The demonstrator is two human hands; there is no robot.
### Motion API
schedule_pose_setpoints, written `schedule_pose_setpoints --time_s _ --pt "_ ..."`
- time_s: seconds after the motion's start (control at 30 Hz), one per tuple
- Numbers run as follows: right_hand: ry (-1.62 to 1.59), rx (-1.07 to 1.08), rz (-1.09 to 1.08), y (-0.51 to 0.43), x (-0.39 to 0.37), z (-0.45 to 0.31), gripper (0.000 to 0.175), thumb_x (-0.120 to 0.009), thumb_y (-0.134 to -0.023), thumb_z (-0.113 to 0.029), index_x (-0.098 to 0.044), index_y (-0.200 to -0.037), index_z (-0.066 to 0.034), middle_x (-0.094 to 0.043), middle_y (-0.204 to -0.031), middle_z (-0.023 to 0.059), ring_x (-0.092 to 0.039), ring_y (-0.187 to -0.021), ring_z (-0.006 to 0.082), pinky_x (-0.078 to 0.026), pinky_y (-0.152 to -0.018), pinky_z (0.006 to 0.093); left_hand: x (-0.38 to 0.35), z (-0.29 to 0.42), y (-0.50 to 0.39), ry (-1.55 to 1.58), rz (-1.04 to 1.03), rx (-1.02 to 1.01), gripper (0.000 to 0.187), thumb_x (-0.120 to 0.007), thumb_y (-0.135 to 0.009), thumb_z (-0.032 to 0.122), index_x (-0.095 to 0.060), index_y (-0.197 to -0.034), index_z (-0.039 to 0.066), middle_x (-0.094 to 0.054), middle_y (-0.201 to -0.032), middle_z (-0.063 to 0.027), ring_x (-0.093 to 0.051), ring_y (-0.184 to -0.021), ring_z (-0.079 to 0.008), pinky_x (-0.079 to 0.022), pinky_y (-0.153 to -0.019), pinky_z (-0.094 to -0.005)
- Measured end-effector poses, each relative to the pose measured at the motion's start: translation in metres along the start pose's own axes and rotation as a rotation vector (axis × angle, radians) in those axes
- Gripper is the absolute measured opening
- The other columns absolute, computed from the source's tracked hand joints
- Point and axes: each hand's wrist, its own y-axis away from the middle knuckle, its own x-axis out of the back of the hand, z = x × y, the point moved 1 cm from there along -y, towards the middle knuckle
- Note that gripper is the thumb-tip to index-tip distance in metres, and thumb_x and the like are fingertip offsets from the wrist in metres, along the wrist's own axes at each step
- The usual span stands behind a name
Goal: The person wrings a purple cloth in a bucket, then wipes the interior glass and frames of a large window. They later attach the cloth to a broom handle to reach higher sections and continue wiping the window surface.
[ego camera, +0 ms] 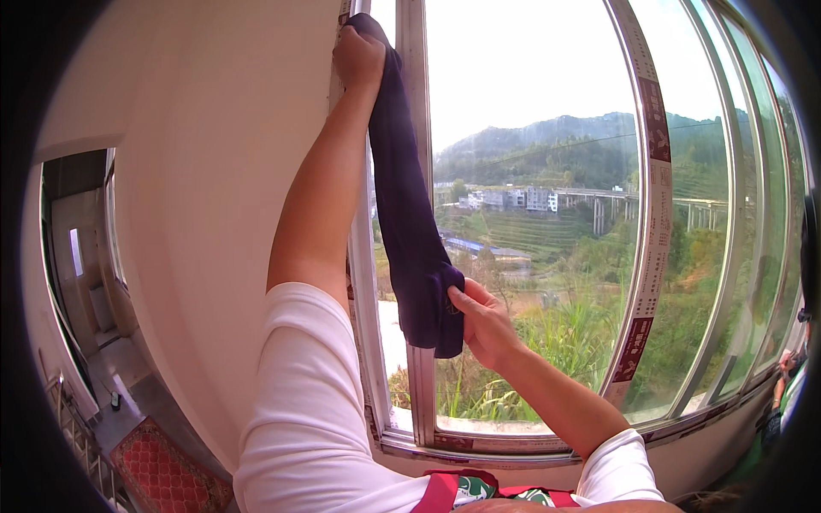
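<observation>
A long piece of dark purple cloth [410, 192], perhaps a garment, hangs in front of the window frame's left upright. High up, my left hand [360, 56] is closed around its top end, with the arm stretched upward. Lower down, my right hand [486, 326] pinches the right edge near the bottom between thumb and fingers. The cloth bunches at that spot, and its two lower ends hang loose just beneath. Behind the cloth runs a metal window upright [420, 385], which the cloth partly covers. Whether the cloth touches the frame I cannot tell.
Sliding window panes [539, 359] stretch to the right, with a tape-covered upright [651, 192] bearing print. A plain wall [224, 160] stands at left. Beyond it are a doorway [83, 256] and a red patterned rug [170, 465]. At the right rim, a person [792, 385] is partly visible.
</observation>
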Motion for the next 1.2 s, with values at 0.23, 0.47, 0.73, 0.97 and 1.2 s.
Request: schedule_pose_setpoints --time_s 0.23,0.47,0.73,0.97,1.2 --pt "-0.079 -0.143 0.033 0.062 0.026 0.054 0.023 -0.057 -0.097 -0.015 -0.059 -0.118 -0.0071 -0.066 -0.109 0.0043 -0.062 -0.103 0.0161 -0.049 -0.091 0.0336 0.121 -0.015 0.101 0.278 -0.271 0.135 0.021 -0.052 -0.089 0.013 -0.063 -0.096 -0.003 -0.069 -0.093 -0.0230 -0.066 -0.088 -0.0393 -0.051 -0.080 -0.0437" --pt "-0.264 -0.090 -0.018 0.111 0.029 0.074 0.046 -0.060 -0.095 -0.014 -0.044 -0.139 -0.0116 -0.058 -0.127 0.0062 -0.055 -0.120 0.0220 -0.045 -0.102 0.0393 0.270 0.000 0.237 0.455 -0.597 0.304 0.012 -0.054 -0.089 0.001 -0.061 -0.098 -0.002 -0.065 -0.081 -0.0166 -0.066 -0.070 -0.0249 -0.050 -0.066 -0.0318" --pt "0.318 -0.037 0.118 0.123 0.015 0.135 0.055 -0.073 -0.086 -0.009 -0.048 -0.134 0.0003 -0.060 -0.120 0.0083 -0.057 -0.109 0.0138 -0.047 -0.094 0.0295 0.331 0.018 0.331 0.515 -0.746 -0.014 0.008 -0.058 -0.088 0.002 -0.060 -0.096 0.000 -0.063 -0.073 -0.0155 -0.062 -0.063 -0.0317 -0.049 -0.056 -0.0366" --pt "0.044 0.072 0.420 0.146 0.036 0.110 0.030 -0.052 -0.099 -0.021 -0.060 -0.116 0.0030 -0.069 -0.104 0.0124 -0.068 -0.084 0.0162 -0.057 -0.072 0.0271 0.384 -0.006 0.374 0.299 -1.270 0.349 0.014 -0.064 -0.087 0.011 -0.067 -0.096 0.001 -0.065 -0.073 -0.0165 -0.064 -0.064 -0.0345 -0.050 -0.059 -0.0386" --pt "0.711 -0.123 0.453 0.157 0.037 0.072 0.039 -0.052 -0.101 -0.028 -0.065 -0.076 -0.0008 -0.062 -0.066 -0.0016 -0.054 -0.059 0.0037 -0.043 -0.052 0.0204 0.420 -0.014 0.404 0.477 -1.487 1.000 0.021 -0.063 -0.087 0.017 -0.068 -0.087 -0.003 -0.062 -0.059 -0.0080 -0.061 -0.053 -0.0185 -0.046 -0.051 -0.0310"
